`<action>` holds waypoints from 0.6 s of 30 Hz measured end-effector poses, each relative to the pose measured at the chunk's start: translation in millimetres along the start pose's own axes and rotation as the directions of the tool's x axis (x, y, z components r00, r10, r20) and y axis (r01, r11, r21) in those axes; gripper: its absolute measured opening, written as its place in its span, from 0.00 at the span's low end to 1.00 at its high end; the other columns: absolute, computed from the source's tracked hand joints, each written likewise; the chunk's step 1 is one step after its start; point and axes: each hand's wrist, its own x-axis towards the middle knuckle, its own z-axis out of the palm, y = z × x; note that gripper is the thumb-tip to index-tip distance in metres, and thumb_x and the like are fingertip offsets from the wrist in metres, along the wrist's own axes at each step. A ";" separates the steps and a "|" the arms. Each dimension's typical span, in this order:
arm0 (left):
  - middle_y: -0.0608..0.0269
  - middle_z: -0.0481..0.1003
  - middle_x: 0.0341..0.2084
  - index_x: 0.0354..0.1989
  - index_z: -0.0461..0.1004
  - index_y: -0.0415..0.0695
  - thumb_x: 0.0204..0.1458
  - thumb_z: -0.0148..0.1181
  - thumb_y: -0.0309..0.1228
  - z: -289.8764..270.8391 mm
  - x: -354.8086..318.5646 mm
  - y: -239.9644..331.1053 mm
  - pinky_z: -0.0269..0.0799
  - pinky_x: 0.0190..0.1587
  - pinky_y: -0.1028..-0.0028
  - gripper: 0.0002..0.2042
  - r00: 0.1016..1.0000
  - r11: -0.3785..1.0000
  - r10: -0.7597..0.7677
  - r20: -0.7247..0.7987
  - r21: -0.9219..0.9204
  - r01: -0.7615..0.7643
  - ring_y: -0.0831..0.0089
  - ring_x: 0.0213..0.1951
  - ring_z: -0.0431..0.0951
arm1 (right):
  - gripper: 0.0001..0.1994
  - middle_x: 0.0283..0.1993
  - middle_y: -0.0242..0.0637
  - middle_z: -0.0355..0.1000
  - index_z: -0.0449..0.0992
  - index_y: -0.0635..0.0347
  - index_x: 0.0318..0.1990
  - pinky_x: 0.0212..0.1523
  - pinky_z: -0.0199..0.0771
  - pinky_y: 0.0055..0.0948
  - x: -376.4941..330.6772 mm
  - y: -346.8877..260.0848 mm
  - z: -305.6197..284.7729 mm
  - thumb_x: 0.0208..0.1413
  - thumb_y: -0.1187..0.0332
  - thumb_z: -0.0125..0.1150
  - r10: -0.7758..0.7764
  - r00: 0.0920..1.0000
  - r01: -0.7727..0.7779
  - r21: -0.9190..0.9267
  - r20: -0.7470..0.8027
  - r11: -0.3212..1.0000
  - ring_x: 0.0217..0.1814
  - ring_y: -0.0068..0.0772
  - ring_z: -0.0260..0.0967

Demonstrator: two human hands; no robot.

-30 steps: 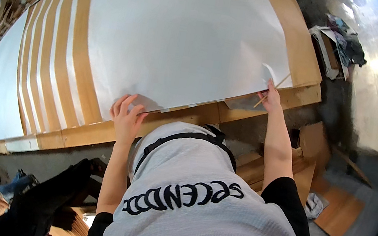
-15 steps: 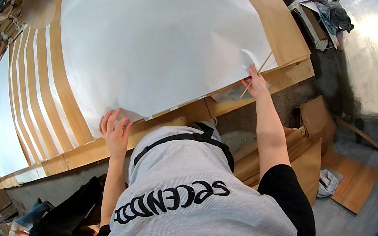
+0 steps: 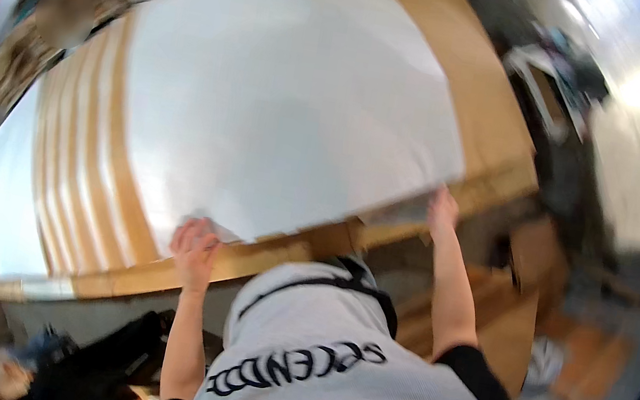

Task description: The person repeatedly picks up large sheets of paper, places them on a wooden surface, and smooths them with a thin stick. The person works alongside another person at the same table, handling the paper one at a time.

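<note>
A large white sheet (image 3: 293,104) lies over stacked sheets with brown and white stripes on a long table. At its near edge, my left hand (image 3: 196,252) touches the paper with bent fingers somewhat apart; the edge beside it is kinked. My right hand (image 3: 443,209) is closed at the sheet's near right corner, fingertips against the paper. Motion blur softens that hand, and I cannot make out a stick in it now.
The wooden table edge (image 3: 106,280) runs just in front of my body. Brown boards (image 3: 513,331) lean below at the right, near a bundled cloth (image 3: 545,365) on the floor. Piled brown material (image 3: 20,60) lines the far left. Dark fabric (image 3: 101,366) hangs at lower left.
The view has shifted, and the table sits lower in it. The thin wooden stick seen in my right hand no longer shows. The lifted right corner of the sheet now looks flatter.
</note>
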 end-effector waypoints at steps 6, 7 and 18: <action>0.70 0.68 0.42 0.26 0.71 0.50 0.33 0.63 0.31 -16.1 -0.4 -15.0 0.54 0.53 0.60 0.10 1.000 1.000 -0.003 -0.022 0.013 0.004 0.66 0.50 0.62 | 0.17 0.39 0.43 0.69 0.68 0.62 0.44 0.44 0.61 0.32 -56.2 -57.8 9.3 0.58 0.60 0.38 -0.387 0.836 0.549 -0.570 0.389 0.612 0.43 0.36 0.65; 0.71 0.68 0.42 0.26 0.71 0.50 0.33 0.63 0.30 -16.2 3.8 -12.9 0.53 0.54 0.60 0.10 1.000 1.000 0.010 -0.005 0.003 -0.010 0.67 0.51 0.62 | 0.17 0.34 0.47 0.69 0.69 0.64 0.41 0.42 0.62 0.33 -6.3 -21.4 -14.6 0.58 0.60 0.38 -0.464 0.755 0.654 -0.586 0.464 0.478 0.40 0.41 0.66; 0.67 0.66 0.44 0.24 0.68 0.46 0.36 0.57 0.26 5.4 -21.3 17.9 0.55 0.54 0.62 0.05 0.976 0.974 -0.203 -0.075 0.091 0.209 0.65 0.54 0.59 | 0.15 0.29 0.43 0.69 0.71 0.64 0.36 0.31 0.63 0.31 -53.2 -131.1 66.9 0.57 0.62 0.39 -0.479 0.326 0.945 -0.269 0.815 0.185 0.30 0.39 0.64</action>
